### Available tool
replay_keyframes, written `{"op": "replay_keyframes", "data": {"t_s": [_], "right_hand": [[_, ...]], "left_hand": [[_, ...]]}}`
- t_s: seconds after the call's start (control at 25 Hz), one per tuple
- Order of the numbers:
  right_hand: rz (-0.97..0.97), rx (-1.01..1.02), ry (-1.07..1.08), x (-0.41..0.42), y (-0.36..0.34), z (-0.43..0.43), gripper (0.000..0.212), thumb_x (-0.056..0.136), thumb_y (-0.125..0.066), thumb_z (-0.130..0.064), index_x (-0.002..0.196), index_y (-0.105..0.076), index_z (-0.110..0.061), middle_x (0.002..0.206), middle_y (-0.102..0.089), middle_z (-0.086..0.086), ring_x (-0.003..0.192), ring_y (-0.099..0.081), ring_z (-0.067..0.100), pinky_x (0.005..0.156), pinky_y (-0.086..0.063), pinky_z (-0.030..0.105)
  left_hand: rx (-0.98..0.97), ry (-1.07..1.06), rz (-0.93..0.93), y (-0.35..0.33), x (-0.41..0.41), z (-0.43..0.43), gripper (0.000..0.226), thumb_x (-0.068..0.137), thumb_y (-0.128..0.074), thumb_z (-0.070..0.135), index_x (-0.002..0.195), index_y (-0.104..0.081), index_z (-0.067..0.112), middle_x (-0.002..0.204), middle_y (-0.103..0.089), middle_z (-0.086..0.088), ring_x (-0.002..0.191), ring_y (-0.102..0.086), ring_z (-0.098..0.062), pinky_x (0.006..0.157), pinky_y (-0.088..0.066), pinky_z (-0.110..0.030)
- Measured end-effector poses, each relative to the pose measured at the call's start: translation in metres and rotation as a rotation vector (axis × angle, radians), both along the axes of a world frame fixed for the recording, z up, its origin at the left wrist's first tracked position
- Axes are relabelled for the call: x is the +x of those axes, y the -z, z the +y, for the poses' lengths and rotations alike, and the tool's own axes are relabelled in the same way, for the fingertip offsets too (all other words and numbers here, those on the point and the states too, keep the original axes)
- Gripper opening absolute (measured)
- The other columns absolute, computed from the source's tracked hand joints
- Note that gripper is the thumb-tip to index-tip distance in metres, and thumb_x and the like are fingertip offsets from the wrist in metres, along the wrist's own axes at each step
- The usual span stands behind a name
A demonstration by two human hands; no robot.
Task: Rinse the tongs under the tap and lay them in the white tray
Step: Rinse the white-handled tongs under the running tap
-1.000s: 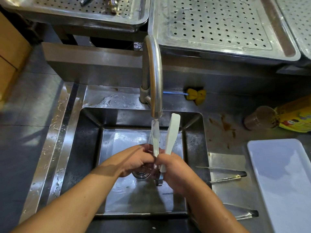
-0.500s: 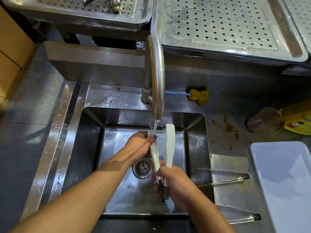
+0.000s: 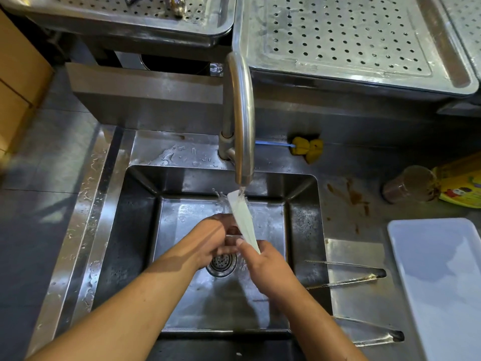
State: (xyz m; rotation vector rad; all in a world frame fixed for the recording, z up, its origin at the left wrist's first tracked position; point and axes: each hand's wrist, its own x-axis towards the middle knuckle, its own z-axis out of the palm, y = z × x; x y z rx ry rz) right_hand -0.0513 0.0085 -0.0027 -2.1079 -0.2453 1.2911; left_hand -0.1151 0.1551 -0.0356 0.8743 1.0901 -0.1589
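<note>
White tongs stand tip-up over the steel sink, their blades pressed together under the running water from the curved tap. My right hand grips their lower end. My left hand is closed around the tongs just left of the blades, above the drain. The white tray lies empty on the counter at the right edge.
Two metal tongs lie on the steel counter between sink and tray. A yellow brush rests behind the tap. A glass and a yellow packet sit at far right. Perforated steel trays fill the back.
The tongs' two blades, apart before, are now pressed together and tilted left under the stream. My left hand dropped from the blade tip to lower on the tongs.
</note>
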Motion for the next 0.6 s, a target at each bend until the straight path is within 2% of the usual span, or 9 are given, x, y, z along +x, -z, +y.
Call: {"op": "replay_keyframes", "data": {"t_s": [0.08,0.16,0.2,0.24,0.32,0.4,0.48,0.56,0.6], "right_hand": [[-0.124,-0.044,-0.066,0.001,0.003,-0.001,0.051,0.093,-0.057,-0.065,0.118,-0.057,-0.022,0.093,-0.069,-0.004,0.084,-0.068,0.017,0.072,-0.057,0.037],[-0.166,-0.104,-0.114,0.001,0.005,0.0,0.053,0.086,-0.058,-0.069,0.114,-0.051,-0.025,0.098,-0.069,-0.003,0.089,-0.069,0.022,0.08,-0.06,0.043],[-0.162,-0.139,-0.118,0.001,0.004,0.002,0.057,0.081,-0.062,-0.07,0.114,-0.049,-0.025,0.1,-0.068,-0.002,0.09,-0.069,0.023,0.079,-0.061,0.045],[-0.161,-0.173,-0.115,0.001,0.004,0.004,0.062,0.076,-0.067,-0.07,0.114,-0.047,-0.025,0.102,-0.067,-0.001,0.09,-0.07,0.025,0.078,-0.063,0.047],[-0.219,-0.218,-0.138,0.001,0.005,0.008,0.073,0.068,-0.078,-0.069,0.114,-0.044,-0.023,0.104,-0.066,0.001,0.091,-0.07,0.027,0.074,-0.062,0.046],[-0.258,-0.178,-0.151,0.001,0.006,0.008,0.076,0.066,-0.084,-0.065,0.114,-0.043,-0.023,0.1,-0.067,0.0,0.086,-0.071,0.023,0.066,-0.055,0.037],[-0.11,-0.053,-0.04,0.003,0.006,0.007,0.069,0.069,-0.085,-0.059,0.114,-0.043,-0.026,0.091,-0.07,-0.001,0.07,-0.07,0.013,0.057,-0.049,0.031],[0.075,0.056,0.09,0.004,0.006,0.003,0.051,0.076,-0.081,-0.05,0.106,-0.048,-0.025,0.088,-0.076,0.006,0.058,-0.066,0.012,0.053,-0.047,0.03],[0.133,0.097,0.134,0.004,0.007,0.0,0.038,0.083,-0.077,-0.042,0.102,-0.05,-0.023,0.09,-0.077,0.011,0.057,-0.064,0.015,0.054,-0.047,0.032]], "left_hand": [[-0.283,-0.166,-0.065,-0.002,-0.006,0.001,0.054,0.106,-0.048,0.053,0.116,-0.073,0.007,0.107,-0.079,-0.026,0.083,-0.078,-0.033,0.067,-0.064,-0.042],[-0.435,-0.279,-0.094,0.003,-0.01,0.001,0.073,0.1,-0.037,0.072,0.113,-0.071,0.009,0.102,-0.079,-0.023,0.085,-0.078,-0.036,0.072,-0.062,-0.042],[-0.457,-0.325,-0.095,0.005,-0.011,0.0,0.074,0.097,-0.04,0.075,0.113,-0.07,0.009,0.105,-0.079,-0.023,0.089,-0.077,-0.037,0.077,-0.061,-0.045],[-0.428,-0.343,-0.082,0.007,-0.013,-0.002,0.069,0.096,-0.049,0.072,0.114,-0.069,0.009,0.107,-0.079,-0.022,0.092,-0.077,-0.038,0.081,-0.061,-0.047],[-0.212,-0.246,-0.033,0.01,-0.02,-0.009,0.042,0.098,-0.068,0.046,0.114,-0.068,0.007,0.097,-0.082,-0.016,0.09,-0.079,-0.033,0.076,-0.063,-0.045],[-0.016,-0.154,0.041,0.013,-0.025,-0.012,0.011,0.096,-0.067,0.014,0.101,-0.067,0.004,0.079,-0.079,-0.012,0.077,-0.079,-0.028,0.069,-0.064,-0.039],[-0.018,-0.183,0.072,0.016,-0.027,-0.007,0.01,0.097,-0.058,0.003,0.093,-0.066,0.0,0.077,-0.071,-0.017,0.067,-0.075,-0.029,0.066,-0.065,-0.041],[-0.079,-0.208,0.045,0.013,-0.023,-0.003,0.011,0.101,-0.055,0.004,0.104,-0.062,-0.003,0.084,-0.068,-0.019,0.067,-0.074,-0.031,0.065,-0.065,-0.045],[-0.062,-0.176,0.048,0.012,-0.019,-0.001,0.012,0.102,-0.055,0.006,0.109,-0.06,-0.002,0.085,-0.069,-0.019,0.069,-0.075,-0.032,0.068,-0.066,-0.049]]}}
